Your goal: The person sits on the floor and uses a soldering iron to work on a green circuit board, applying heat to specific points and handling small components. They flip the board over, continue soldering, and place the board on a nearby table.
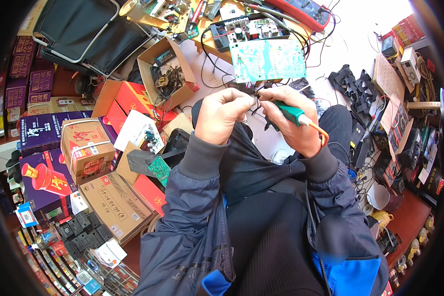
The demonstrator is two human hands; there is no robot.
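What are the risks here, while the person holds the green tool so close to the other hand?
1. The green-handled tool in the right hand points toward the left hand, whose fingers pinch a small dark part; a slip might hurt those fingers.
2. The work is held in the air above the lap, so the part may drop among the boxes.
3. The tool's orange cord could perhaps snag.

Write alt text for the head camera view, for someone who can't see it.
A seated person's right hand grips a green-handled soldering iron against a small dark wired part pinched by the left hand. Ahead lies a pale green circuit board; cardboard boxes crowd the left.
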